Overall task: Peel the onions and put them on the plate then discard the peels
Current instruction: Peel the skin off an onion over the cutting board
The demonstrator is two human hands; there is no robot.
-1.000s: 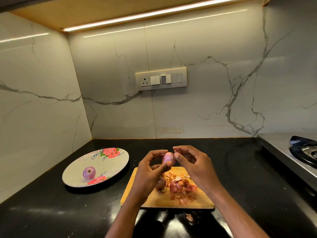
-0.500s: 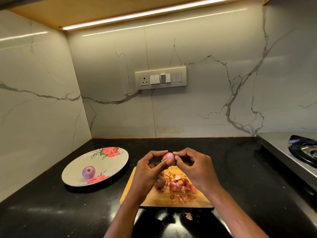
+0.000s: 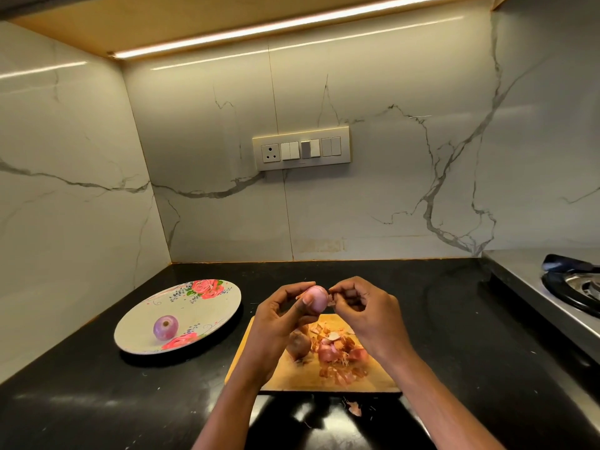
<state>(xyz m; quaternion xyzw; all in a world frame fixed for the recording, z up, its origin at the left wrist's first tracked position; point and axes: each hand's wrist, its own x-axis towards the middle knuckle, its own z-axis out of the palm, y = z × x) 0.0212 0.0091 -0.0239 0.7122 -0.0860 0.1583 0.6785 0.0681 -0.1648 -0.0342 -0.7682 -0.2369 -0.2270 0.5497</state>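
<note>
My left hand [image 3: 276, 323] grips a small pink onion [image 3: 317, 297] between thumb and fingers, above the wooden cutting board [image 3: 376, 380]. My right hand [image 3: 367, 315] pinches a strip of peel at the onion's right side. An unpeeled brown onion [image 3: 298, 345] lies on the board, partly behind my left hand. A heap of reddish peels [image 3: 341, 355] covers the board's middle. One peeled purple onion [image 3: 165, 327] rests on the floral plate [image 3: 207, 306] to the left.
The black countertop [image 3: 97, 401] runs to marble walls at the back and left. A steel gas stove [image 3: 571, 287] stands at the right edge. A stray peel [image 3: 354, 408] lies on the counter in front of the board. A switch panel [image 3: 302, 148] is on the back wall.
Both hands stay together at the onion above the board. My right fingers have shifted from over the onion's top to its right side, now pinching peel there.
</note>
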